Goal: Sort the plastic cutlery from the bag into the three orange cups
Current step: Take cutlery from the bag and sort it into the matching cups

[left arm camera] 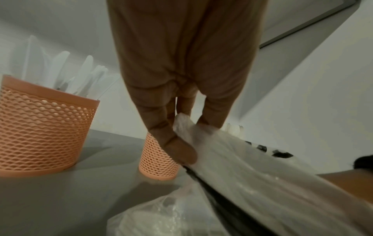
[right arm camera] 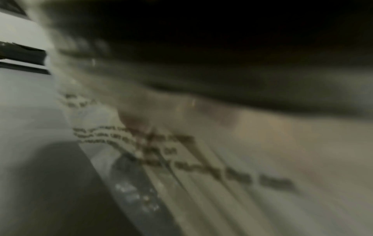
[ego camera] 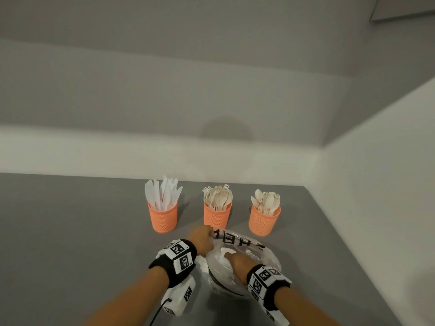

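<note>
Three orange mesh cups stand in a row on the grey table. The left cup (ego camera: 164,218) (left arm camera: 40,127) holds white knives, the middle cup (ego camera: 217,217) (left arm camera: 157,161) forks, the right cup (ego camera: 263,222) spoons. In front of them lies a clear plastic bag (ego camera: 249,249) (left arm camera: 252,175) with black print. My left hand (ego camera: 209,234) (left arm camera: 184,135) pinches the bag's far rim and holds it up. My right hand (ego camera: 233,258) reaches into the bag's mouth, its fingers hidden by the plastic. The right wrist view is blurred and shows only printed plastic (right arm camera: 181,151).
The grey table (ego camera: 70,243) meets a white wall just behind the cups, and a second wall (ego camera: 376,208) runs along its right side. Bare tabletop stretches to the left of the cups.
</note>
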The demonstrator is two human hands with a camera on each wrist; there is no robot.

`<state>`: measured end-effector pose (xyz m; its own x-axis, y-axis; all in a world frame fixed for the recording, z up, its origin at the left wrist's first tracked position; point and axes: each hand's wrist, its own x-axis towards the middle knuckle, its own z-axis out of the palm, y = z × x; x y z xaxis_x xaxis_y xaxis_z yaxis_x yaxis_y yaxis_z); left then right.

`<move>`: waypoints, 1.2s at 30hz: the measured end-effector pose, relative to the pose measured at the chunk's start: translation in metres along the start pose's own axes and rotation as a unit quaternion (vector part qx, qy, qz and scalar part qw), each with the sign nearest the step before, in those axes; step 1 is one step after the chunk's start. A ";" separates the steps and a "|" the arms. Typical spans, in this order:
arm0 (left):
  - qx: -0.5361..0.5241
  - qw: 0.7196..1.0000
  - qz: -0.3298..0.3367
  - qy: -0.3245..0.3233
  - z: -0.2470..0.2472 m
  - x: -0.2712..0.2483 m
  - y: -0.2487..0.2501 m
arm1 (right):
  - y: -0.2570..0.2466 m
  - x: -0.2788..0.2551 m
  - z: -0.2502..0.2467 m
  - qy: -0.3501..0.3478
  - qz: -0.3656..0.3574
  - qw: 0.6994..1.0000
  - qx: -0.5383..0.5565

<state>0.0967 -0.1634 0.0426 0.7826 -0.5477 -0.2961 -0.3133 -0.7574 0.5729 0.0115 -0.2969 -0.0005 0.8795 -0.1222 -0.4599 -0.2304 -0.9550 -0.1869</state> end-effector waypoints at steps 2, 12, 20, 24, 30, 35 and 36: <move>0.018 1.000 0.005 0.004 0.003 0.000 0.000 | -0.005 0.002 0.003 0.003 0.000 1.000 0.015; 0.166 0.980 0.035 0.107 0.010 -0.005 -0.011 | 0.012 -0.001 0.003 0.050 0.015 0.988 0.142; -0.228 0.970 -0.086 0.003 0.022 -0.014 -0.012 | 0.010 -0.006 0.007 0.054 0.020 0.991 0.122; -0.242 0.967 -0.079 0.011 0.030 -0.009 -0.015 | -0.001 -0.004 0.010 0.031 0.006 0.996 0.078; -0.090 0.993 -0.018 0.068 0.025 -0.010 -0.018 | -0.009 -0.007 0.004 0.030 -0.019 0.994 0.099; 0.044 0.990 -0.019 0.130 0.029 -0.008 -0.030 | 0.005 -0.006 -0.002 0.067 -0.043 0.987 0.139; 0.038 0.992 -0.026 0.121 0.031 -0.006 -0.031 | 0.008 -0.007 -0.005 0.067 -0.040 0.986 0.145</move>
<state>0.0849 -0.1472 0.0034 0.9017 -0.4135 -0.1266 -0.3019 -0.8115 0.5004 0.0056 -0.3051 0.0058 0.9420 -0.1031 -0.3194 -0.2512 -0.8478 -0.4671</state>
